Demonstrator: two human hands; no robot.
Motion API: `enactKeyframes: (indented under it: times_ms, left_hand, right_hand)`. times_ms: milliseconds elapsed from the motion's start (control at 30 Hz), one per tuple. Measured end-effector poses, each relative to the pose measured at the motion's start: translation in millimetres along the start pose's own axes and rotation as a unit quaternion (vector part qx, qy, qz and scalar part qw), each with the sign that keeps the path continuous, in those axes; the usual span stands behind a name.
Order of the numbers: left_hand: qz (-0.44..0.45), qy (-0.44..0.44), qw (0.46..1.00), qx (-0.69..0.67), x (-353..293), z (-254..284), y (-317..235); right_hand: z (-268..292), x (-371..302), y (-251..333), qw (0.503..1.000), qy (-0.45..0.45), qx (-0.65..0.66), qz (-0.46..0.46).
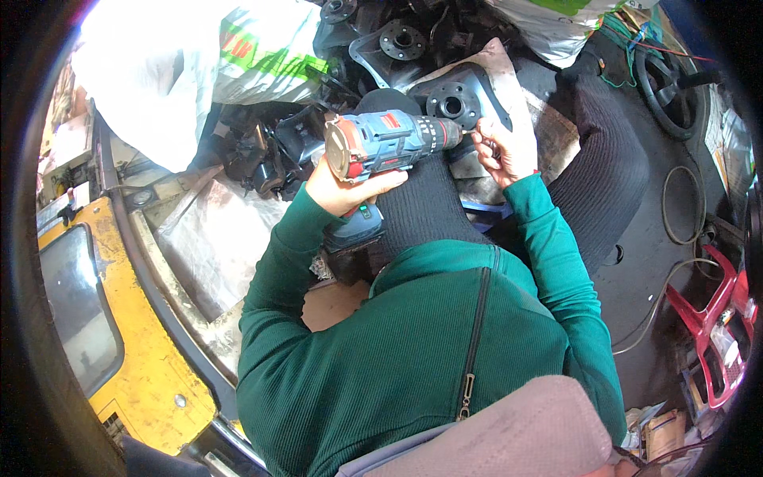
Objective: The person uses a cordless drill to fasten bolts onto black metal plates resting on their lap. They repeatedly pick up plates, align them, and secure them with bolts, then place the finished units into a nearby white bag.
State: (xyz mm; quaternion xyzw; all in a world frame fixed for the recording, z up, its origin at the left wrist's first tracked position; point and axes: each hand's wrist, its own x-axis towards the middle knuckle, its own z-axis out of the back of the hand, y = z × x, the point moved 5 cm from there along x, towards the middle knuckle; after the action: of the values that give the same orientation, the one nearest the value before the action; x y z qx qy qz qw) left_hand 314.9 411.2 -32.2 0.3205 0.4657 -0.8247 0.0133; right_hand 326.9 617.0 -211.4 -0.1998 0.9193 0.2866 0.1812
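Note:
My left hand is closed around the handle of a blue and red cordless drill, held above my knee with its chuck pointing right. A green light shows on its battery. Just beyond the chuck, the fingers of my right hand are pinched together; what they hold, if anything, is too small to make out. Past the drill's front end, a black flanged metal part with a round bored hub rests on light sheet material between my knees.
More black metal parts are heaped ahead, beside white plastic bags. At left stands a yellow panel with a dark window. On the right are a black wheel-shaped ring, a loose cable and a red plastic frame.

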Motion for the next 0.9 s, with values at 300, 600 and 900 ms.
enactKeyframes:
  times_ms: [300,600,900]
  left_hand:
    - [0.01,-0.008,1.0,0.017,1,4,-8]
    - [-0.079,-0.03,0.991,0.105,2,12,12]
    - [-0.097,0.056,0.991,0.076,-1,0,65]
  right_hand:
    - [8,9,-6,0.997,0.054,0.041,-0.039]
    - [-3,13,-2,0.991,0.099,-0.069,-0.064]
    - [1,19,-31,0.974,0.159,0.006,-0.163]
